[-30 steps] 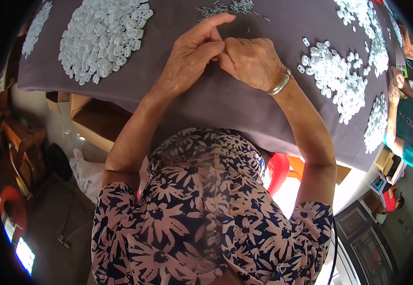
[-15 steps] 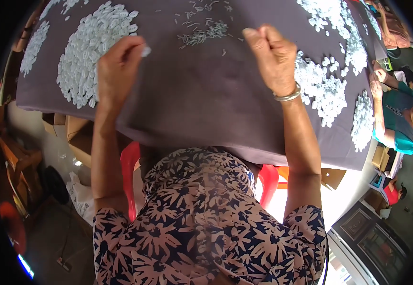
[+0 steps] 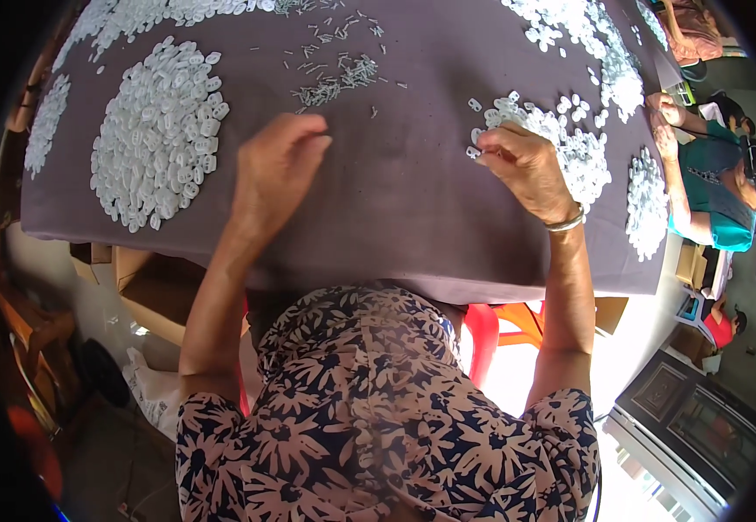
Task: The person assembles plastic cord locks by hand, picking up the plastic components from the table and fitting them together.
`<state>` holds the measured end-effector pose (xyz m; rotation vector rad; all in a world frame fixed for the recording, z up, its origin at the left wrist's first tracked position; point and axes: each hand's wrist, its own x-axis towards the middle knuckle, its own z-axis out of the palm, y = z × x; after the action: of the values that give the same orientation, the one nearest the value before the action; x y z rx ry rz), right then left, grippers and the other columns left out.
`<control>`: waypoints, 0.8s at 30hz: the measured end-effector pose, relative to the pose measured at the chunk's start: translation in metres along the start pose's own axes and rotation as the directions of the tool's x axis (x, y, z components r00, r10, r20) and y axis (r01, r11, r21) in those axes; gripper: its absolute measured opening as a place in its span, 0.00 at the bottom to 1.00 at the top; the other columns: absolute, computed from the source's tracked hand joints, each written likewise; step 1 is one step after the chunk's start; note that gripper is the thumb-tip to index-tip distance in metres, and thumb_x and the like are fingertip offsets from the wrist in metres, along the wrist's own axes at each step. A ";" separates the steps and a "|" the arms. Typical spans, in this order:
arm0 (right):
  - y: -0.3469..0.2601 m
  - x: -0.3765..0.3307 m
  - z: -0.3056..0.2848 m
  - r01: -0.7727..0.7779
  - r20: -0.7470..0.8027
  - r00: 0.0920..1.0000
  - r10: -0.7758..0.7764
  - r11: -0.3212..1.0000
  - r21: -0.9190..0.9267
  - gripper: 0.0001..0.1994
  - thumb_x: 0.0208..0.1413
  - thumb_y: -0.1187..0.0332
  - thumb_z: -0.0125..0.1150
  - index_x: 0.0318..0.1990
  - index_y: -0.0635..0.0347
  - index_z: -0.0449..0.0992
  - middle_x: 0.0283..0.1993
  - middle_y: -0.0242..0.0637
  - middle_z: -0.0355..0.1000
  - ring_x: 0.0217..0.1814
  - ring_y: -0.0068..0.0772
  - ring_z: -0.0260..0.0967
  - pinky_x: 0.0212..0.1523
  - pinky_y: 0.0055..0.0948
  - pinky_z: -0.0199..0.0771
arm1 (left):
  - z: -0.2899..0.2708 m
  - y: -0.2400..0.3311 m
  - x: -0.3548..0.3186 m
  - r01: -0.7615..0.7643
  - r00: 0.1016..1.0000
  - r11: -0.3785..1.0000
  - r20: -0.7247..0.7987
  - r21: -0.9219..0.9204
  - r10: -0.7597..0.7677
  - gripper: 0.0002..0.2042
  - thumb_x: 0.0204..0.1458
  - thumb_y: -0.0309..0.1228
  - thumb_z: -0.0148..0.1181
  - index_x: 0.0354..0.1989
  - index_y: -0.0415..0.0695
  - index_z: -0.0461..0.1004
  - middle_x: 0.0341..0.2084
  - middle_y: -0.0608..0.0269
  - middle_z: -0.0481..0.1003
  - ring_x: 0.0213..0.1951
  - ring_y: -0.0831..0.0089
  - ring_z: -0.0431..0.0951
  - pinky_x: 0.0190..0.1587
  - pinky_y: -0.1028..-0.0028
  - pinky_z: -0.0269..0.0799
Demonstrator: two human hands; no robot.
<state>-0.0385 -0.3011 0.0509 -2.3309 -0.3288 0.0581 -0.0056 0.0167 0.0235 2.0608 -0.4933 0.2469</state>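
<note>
My right hand [image 3: 530, 172], with a metal bangle at its wrist, is closed at the near left edge of a loose heap of white plastic pieces [image 3: 582, 165]. Its thumb and finger pinch a small white oval plastic piece [image 3: 473, 152]. Over the cloth left of centre, my left hand [image 3: 274, 174] has its fingers curled and thumb close to the index finger; whatever lies between them is too small to make out. Beyond it lies a scatter of short, thin metal pins [image 3: 343, 80]. A large round pile of white oval pieces [image 3: 156, 130] sits to its left.
A dark cloth [image 3: 395, 217] covers the table. More white pieces [image 3: 169, 10] lie along the far left, with small heaps [image 3: 648, 204] at the right edge. A person in a teal top [image 3: 709, 174] works at the right side. Cardboard boxes [image 3: 160, 291] stand below the table's left edge.
My left hand has moved from beside the left pile toward the middle. My right hand has shifted right and nearer, to the right heap, and now has a white piece at its fingertips.
</note>
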 end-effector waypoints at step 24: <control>-0.045 0.027 0.037 0.166 -0.171 0.970 -0.171 0.985 -0.040 0.06 0.50 0.83 0.52 0.34 0.65 0.73 0.25 0.33 0.70 0.22 0.18 0.67 0.22 0.21 0.67 | 0.021 0.007 -0.015 0.180 0.983 0.919 0.083 -0.350 -0.161 0.11 0.51 0.20 0.61 0.44 0.41 0.74 0.28 0.71 0.71 0.27 0.86 0.68 0.31 0.84 0.66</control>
<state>-0.0277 -0.2380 0.0585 -2.3049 -0.4402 -0.2329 -0.0226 -0.0005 0.0123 1.7437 -0.3564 -0.0033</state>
